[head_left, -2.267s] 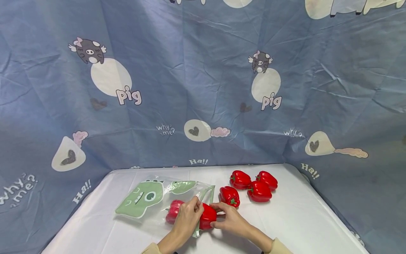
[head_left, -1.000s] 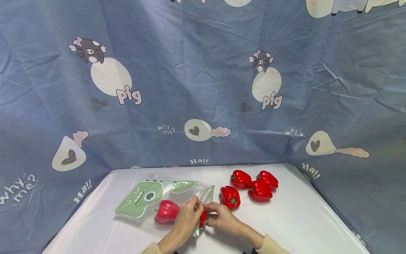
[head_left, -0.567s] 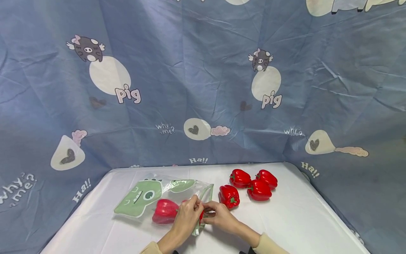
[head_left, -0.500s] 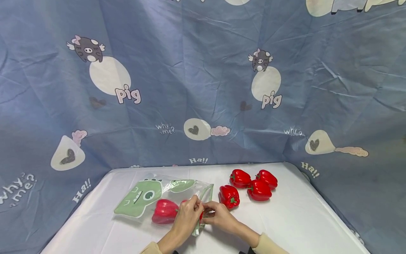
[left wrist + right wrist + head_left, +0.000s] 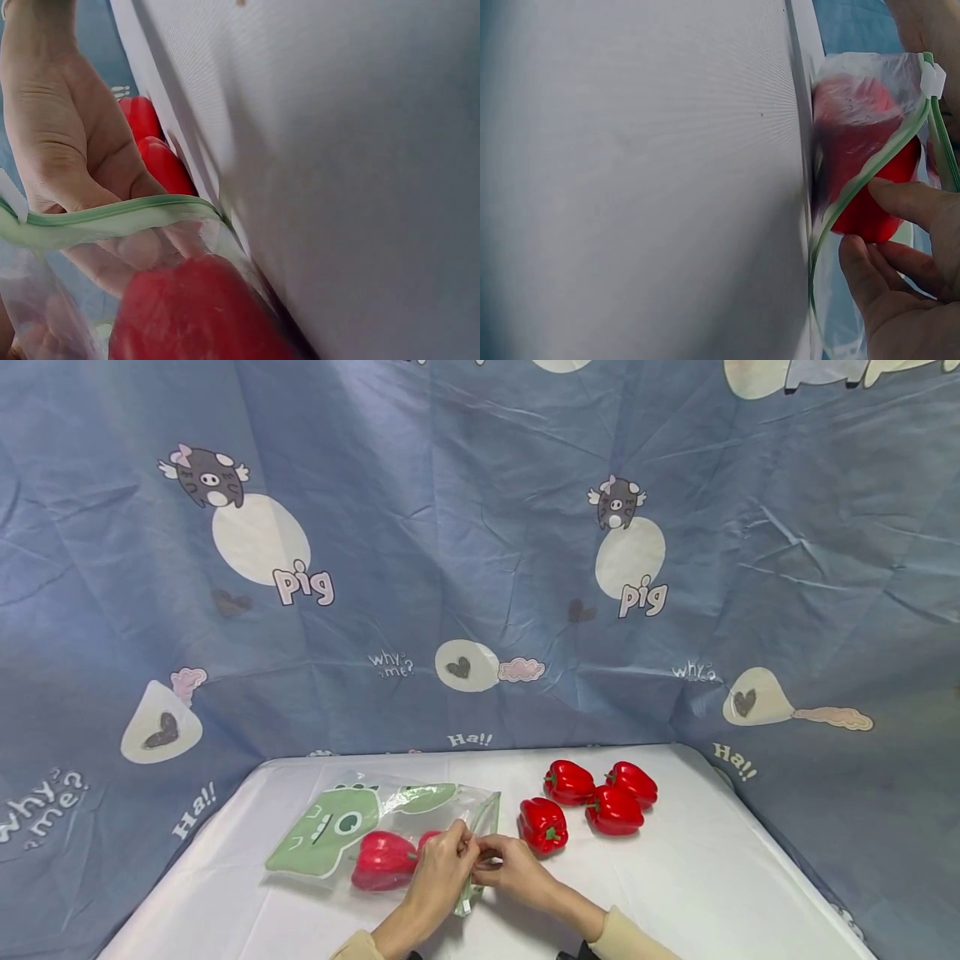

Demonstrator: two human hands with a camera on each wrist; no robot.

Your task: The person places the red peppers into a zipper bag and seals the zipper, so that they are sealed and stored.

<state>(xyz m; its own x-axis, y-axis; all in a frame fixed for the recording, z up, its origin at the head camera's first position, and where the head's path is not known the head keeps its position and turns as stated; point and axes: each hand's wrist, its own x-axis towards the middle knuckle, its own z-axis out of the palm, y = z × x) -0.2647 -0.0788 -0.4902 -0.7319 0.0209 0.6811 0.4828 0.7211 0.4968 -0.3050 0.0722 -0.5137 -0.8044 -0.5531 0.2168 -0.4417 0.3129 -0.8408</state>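
A clear zip bag (image 5: 420, 797) with a green monster print lies on its side, its green-edged mouth facing right. My left hand (image 5: 438, 872) pinches the upper edge of that mouth. Inside, one red bell pepper (image 5: 384, 862) shows through the film. Behind it sits a second bell pepper (image 5: 427, 838), mostly hidden by my left hand in the head view. The right wrist view has this bell pepper (image 5: 874, 214) just within the mouth, the fingertips and thumb of my right hand (image 5: 517, 868) around its near end. A white slider (image 5: 932, 80) sits on the green zip strip.
Several loose red bell peppers lie on the white table (image 5: 697, 877) right of the bag: the nearest pepper (image 5: 543, 825) close behind my right hand, the other peppers (image 5: 615, 810) grouped farther back. A blue patterned cloth (image 5: 480, 568) hangs behind the table.
My right hand has moved left, taking the second bell pepper from the mouth into the bag. The first pepper has shifted left inside it. My left hand keeps its hold on the rim.
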